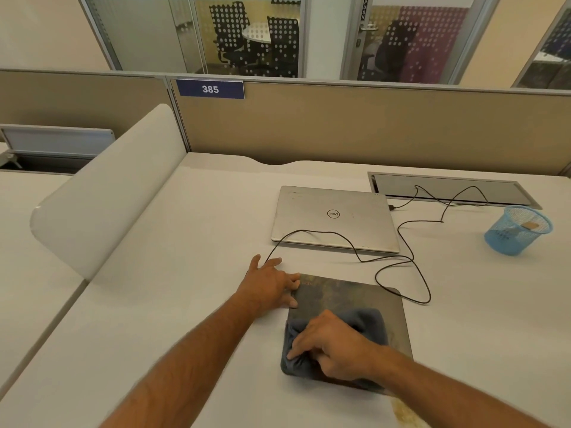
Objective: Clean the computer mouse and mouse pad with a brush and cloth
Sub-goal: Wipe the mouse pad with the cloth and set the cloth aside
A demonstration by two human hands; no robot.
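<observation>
A dark mouse pad (pixel 370 301) lies flat on the white desk in front of me. My right hand (pixel 333 344) grips a bunched blue-grey cloth (pixel 367 322) and presses it onto the pad's near left part. My left hand (pixel 272 285) rests with fingers spread at the pad's far left corner, its fingertips on the pad's edge. A black cable (pixel 401 261) runs from the laptop's right side, loops over the desk and disappears under my left hand. The mouse itself is hidden, and no brush is in view.
A shut silver laptop (pixel 333 217) lies behind the pad. At the far right stands a blue mesh cup (pixel 516 230), behind it a cable tray lid (pixel 448 188). A white curved divider (pixel 108 193) stands at the left, a beige partition (pixel 340 125) behind the desk (pixel 185 273).
</observation>
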